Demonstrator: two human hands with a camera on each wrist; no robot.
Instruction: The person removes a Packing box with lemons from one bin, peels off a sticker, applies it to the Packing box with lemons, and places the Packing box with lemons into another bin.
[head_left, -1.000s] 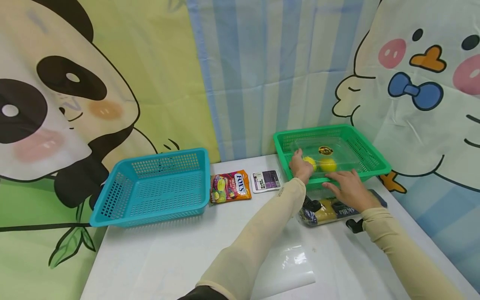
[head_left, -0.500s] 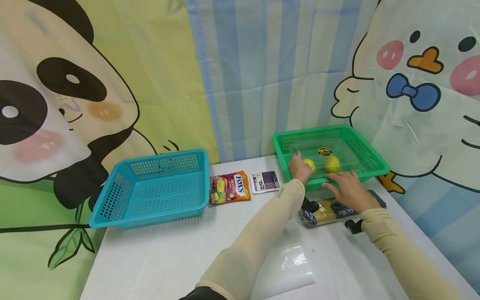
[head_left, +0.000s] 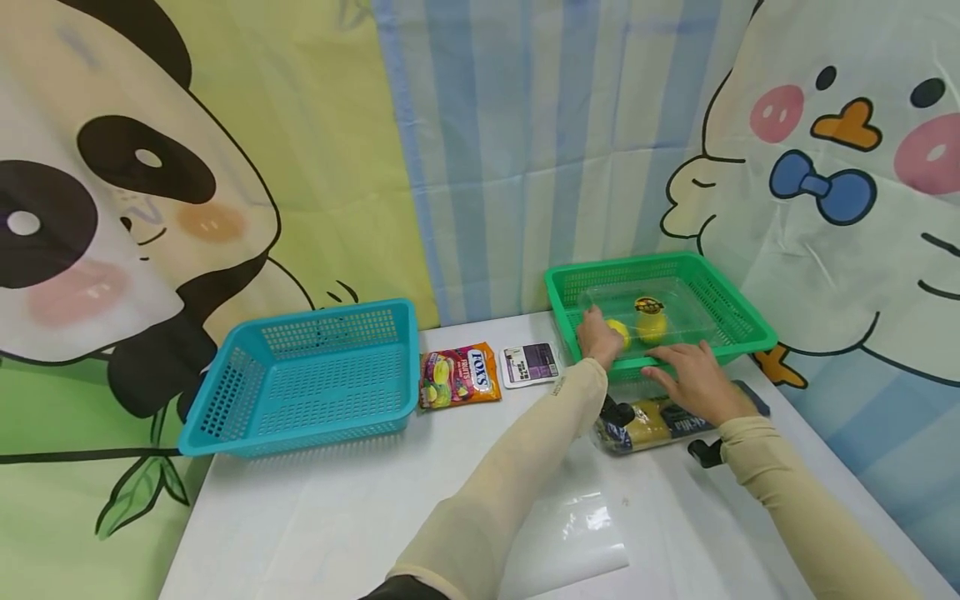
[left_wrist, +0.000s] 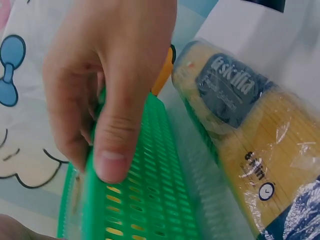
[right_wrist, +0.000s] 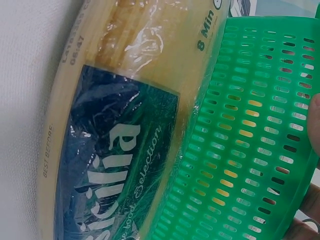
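Note:
A green basket [head_left: 742, 321] stands at the table's far right. In it lies a clear plastic box [head_left: 686, 302] with two yellow lemons [head_left: 651, 327]. My left hand [head_left: 600, 335] grips the basket's near left rim; in the left wrist view the thumb [left_wrist: 112, 150] presses on the outer wall of the basket [left_wrist: 150, 200] and the fingers curl inside. My right hand [head_left: 697, 379] lies over the near rim further right, and one fingertip [right_wrist: 315, 125] touches the mesh wall of the basket [right_wrist: 250, 150]. A spaghetti packet [head_left: 652, 423] [left_wrist: 245, 135] [right_wrist: 115, 135] lies against the basket's front.
An empty blue basket [head_left: 300, 375] sits at the left of the white table. Between the two baskets lie a Fox's candy bag [head_left: 459, 375] and a small white and purple packet [head_left: 531, 363]. A clear plastic sheet [head_left: 585, 533] lies near the front edge.
The right-hand lemon has rolled left inside the clear box, closer to the other lemon. Both hands stay on the green basket's near rim.

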